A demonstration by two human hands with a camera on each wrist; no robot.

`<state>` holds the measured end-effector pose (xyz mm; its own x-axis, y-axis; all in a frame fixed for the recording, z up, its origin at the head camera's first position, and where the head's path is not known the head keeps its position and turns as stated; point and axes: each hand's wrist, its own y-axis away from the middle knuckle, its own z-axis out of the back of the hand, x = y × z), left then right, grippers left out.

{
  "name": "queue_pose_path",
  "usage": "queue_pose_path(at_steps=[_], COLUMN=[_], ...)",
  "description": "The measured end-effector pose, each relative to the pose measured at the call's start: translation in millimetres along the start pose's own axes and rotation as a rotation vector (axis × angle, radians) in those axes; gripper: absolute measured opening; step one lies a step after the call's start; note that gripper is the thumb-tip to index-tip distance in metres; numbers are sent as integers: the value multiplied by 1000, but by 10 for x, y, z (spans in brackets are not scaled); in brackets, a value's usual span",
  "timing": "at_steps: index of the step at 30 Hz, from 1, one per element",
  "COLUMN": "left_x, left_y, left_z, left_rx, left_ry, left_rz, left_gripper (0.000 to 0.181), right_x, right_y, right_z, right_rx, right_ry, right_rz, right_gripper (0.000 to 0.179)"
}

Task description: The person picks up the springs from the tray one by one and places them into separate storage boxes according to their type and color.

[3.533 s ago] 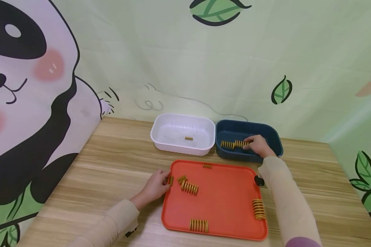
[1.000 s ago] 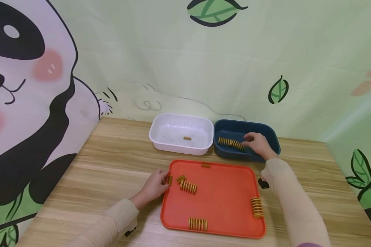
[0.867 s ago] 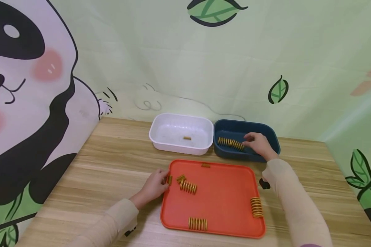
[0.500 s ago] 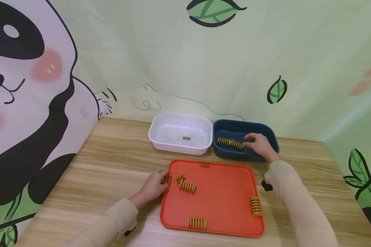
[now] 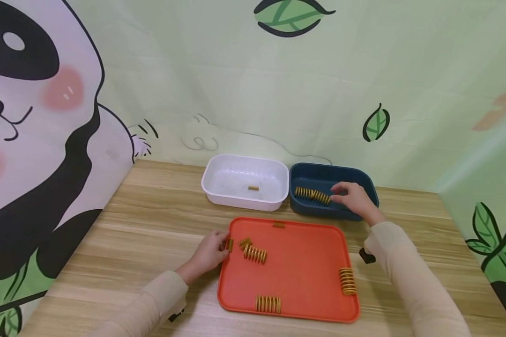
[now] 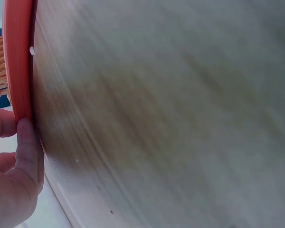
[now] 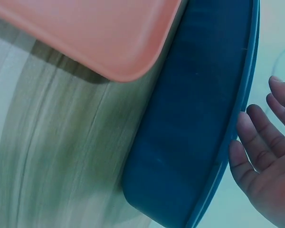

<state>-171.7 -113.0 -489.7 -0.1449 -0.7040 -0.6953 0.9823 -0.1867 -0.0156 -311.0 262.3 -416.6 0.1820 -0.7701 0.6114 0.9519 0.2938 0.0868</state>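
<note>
My left hand pinches the left rim of the red tray, next to a small gold coil spring. In the left wrist view, thumb and fingers lie on either side of the tray rim. My right hand hovers in the dark blue bin with loosely bent fingers and holds nothing. Its fingertips are just beside two large gold springs lying end to end, a left spring and a right spring. The right wrist view shows relaxed, spread fingers at the bin's edge.
A white bin with one small spring stands left of the blue bin. On the tray lie large springs at the front, right edge and upper left, and small springs by the back rim and upper left.
Several seconds ago my right fingers were on the right-hand spring in the blue bin; it then shifted down and left, and the fingers came off it. My left hand stays at the tray rim.
</note>
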Motion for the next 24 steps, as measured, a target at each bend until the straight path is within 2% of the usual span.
queue_pose_path(at_steps=[24], left_x=[11], left_y=[-8], left_z=[-2], left_rx=[5], left_ry=[-5], left_rz=[-2], left_gripper=[50], right_x=[178], right_y=[246], right_z=[-22], right_rx=[16], right_ry=[-23], right_rz=[59], right_gripper=[31])
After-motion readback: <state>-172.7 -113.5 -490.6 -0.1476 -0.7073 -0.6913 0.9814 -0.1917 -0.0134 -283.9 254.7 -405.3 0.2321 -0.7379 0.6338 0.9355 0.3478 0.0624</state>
